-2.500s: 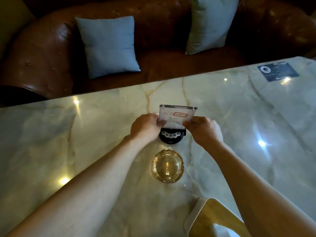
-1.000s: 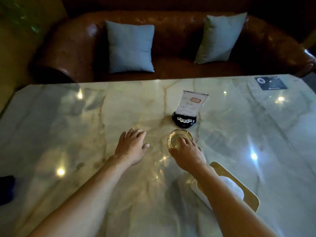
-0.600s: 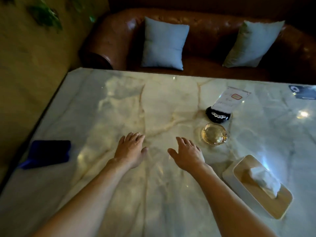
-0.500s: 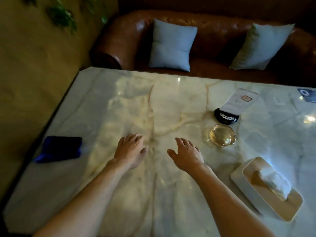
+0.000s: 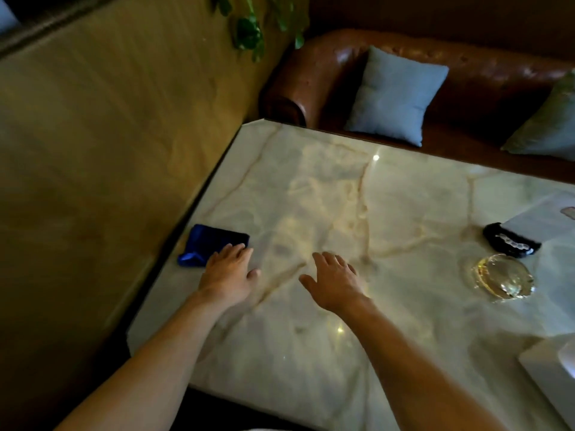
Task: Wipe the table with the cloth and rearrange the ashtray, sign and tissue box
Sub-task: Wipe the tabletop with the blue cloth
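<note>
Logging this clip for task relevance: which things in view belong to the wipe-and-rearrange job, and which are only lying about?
Job:
folded blue cloth, under left hand fingertips
pale marble table
round clear glass ashtray
white card sign on black base
white tissue box, mostly cut off

Lying about:
brown leather sofa
grey-blue cushions
hanging green plant

Left hand (image 5: 228, 276) at blue cloth (image 5: 211, 244)

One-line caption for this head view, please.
Left hand reaches the blue cloth on the marble table; right hand hovers open, glass ashtray aside.
</note>
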